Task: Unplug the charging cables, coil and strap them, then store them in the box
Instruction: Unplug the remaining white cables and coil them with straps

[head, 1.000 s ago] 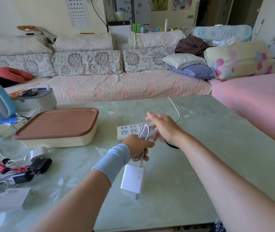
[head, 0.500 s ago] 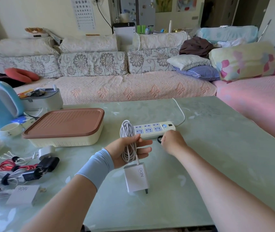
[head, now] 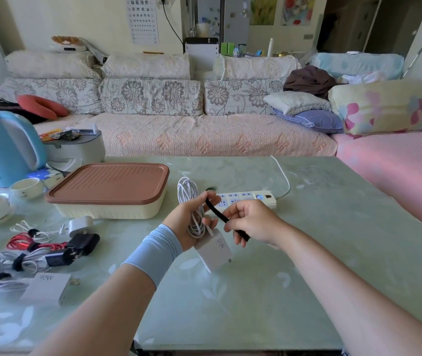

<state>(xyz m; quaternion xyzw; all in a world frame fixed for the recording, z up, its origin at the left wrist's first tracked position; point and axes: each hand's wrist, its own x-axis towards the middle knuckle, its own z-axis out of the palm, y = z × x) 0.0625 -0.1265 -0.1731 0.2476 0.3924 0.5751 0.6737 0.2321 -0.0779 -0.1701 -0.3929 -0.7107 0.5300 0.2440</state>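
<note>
My left hand (head: 186,222) grips a coiled white cable (head: 188,194) whose white charger block (head: 215,250) hangs below the palm. My right hand (head: 253,222) pinches a black strap (head: 217,211) that runs slantwise from the left thumb down past the right fingers. Behind both hands a white power strip (head: 248,197) lies on the table with no plugs in it. The cream box with a brown lid (head: 109,188) stands shut to the left.
Several strapped cables and chargers (head: 38,250) lie at the table's left edge beside a white 90W adapter (head: 48,287). A blue kettle (head: 4,147), a cup (head: 26,187) and a grey appliance (head: 76,147) crowd the far left. The power strip's cord (head: 285,176) trails back towards the sofa.
My right hand has picked the black strap up off the table by the power strip and brought it to the coil. The left hand keeps holding the coil.
</note>
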